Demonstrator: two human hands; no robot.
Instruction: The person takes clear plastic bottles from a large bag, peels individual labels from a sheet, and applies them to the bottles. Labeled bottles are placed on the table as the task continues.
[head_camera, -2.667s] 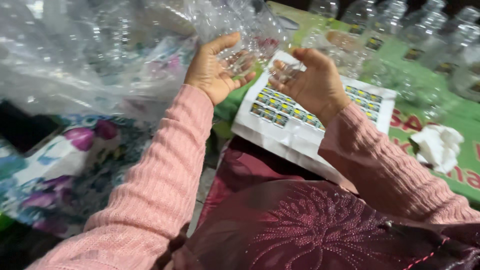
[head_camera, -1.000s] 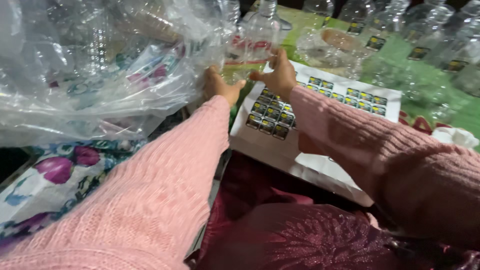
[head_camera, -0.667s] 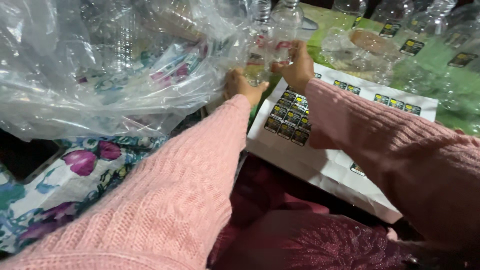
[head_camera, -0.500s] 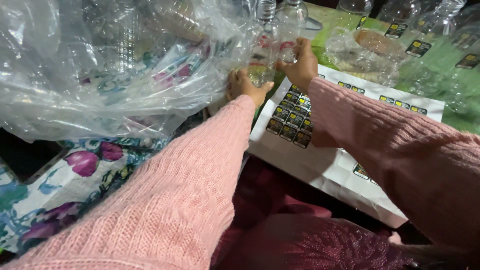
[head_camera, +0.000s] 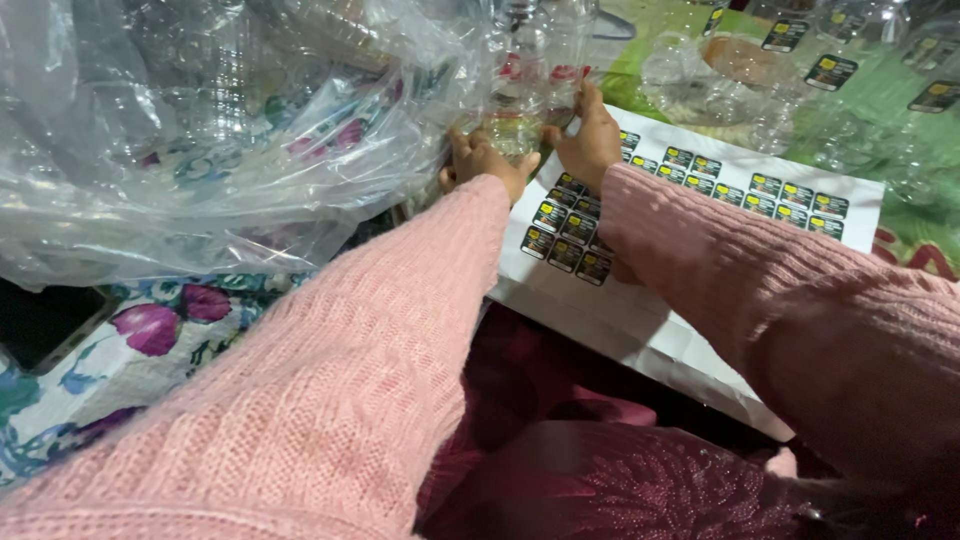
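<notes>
Across the upper left I see a big clear plastic bag (head_camera: 150, 150) of empty containers, spilling over a floral cloth (head_camera: 150, 330). Centre-right: white sticker sheet (head_camera: 690, 190), approx. a third of its labels gone nr the lower edge, most rows left. Labelled clear jars (head_camera: 830, 70) stand on the green table (head_camera: 900, 100) beyond, so my est. is work partly done. Clear plastic bottle (head_camera: 525, 90) stands upright betw. both hands at the bag's edge. Left hand (head_camera: 480, 165) cups its base, fingers curled on it. Right hand (head_camera: 590, 140) grips its side, thumb and fingers wrapped. No label visible on it.
</notes>
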